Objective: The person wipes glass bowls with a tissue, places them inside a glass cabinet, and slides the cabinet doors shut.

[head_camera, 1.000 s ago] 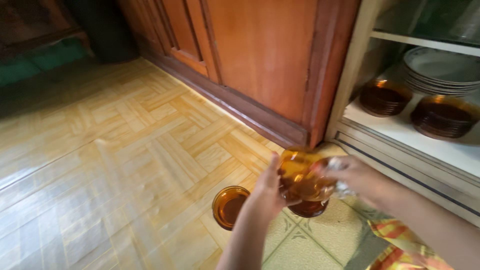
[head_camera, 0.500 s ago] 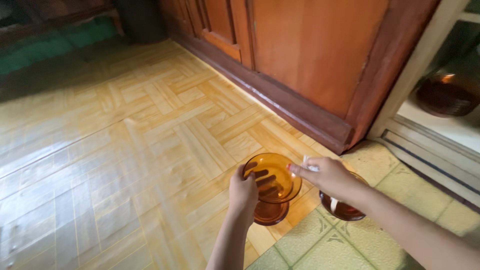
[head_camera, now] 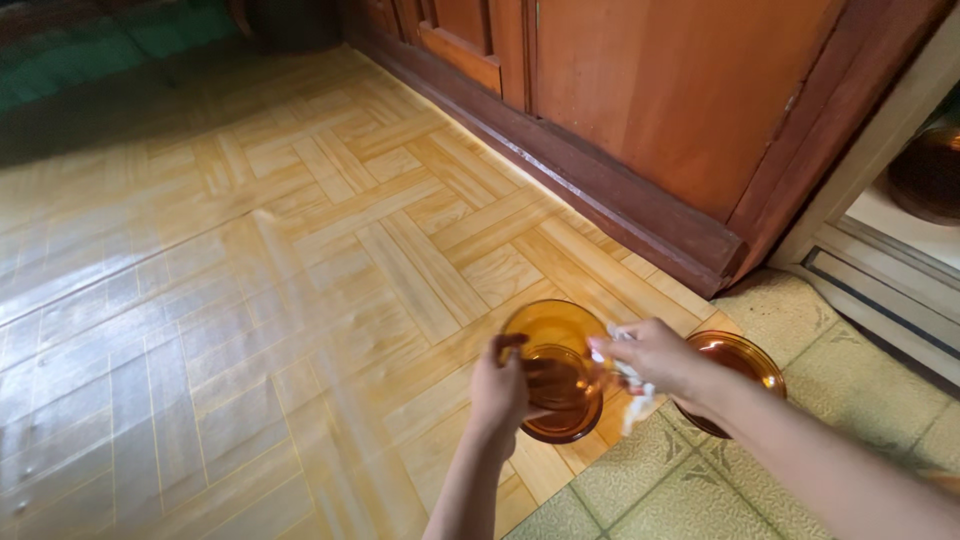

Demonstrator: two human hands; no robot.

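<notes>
Since the earlier frame the view has dropped lower and shifted right, and the held bowl now sits lower, just over the bowl on the floor. Lower centre: left hand (head_camera: 500, 385) closed on the near rim of an amber glass bowl (head_camera: 553, 335), thumb hooked over the edge, fingers showing through the glass. Right hand (head_camera: 655, 355) closed around a white cloth (head_camera: 628, 378), pressed at the bowl's right rim; a loose tail of cloth hangs below the hand. Directly beneath, a 2nd amber bowl (head_camera: 562, 410) rests on the wooden parquet floor (head_camera: 250, 300), at the seam with the green patterned tiles (head_camera: 640, 480). Right of the hands, a 3rd amber bowl (head_camera: 740, 360) stands on the tiles, partly hidden by the right forearm. Beyond, upper half: reddish wooden cabinet (head_camera: 660, 100) with dark baseboard. Far right edge: white shelf unit (head_camera: 880, 250), a dark amber dish just visible inside.
</notes>
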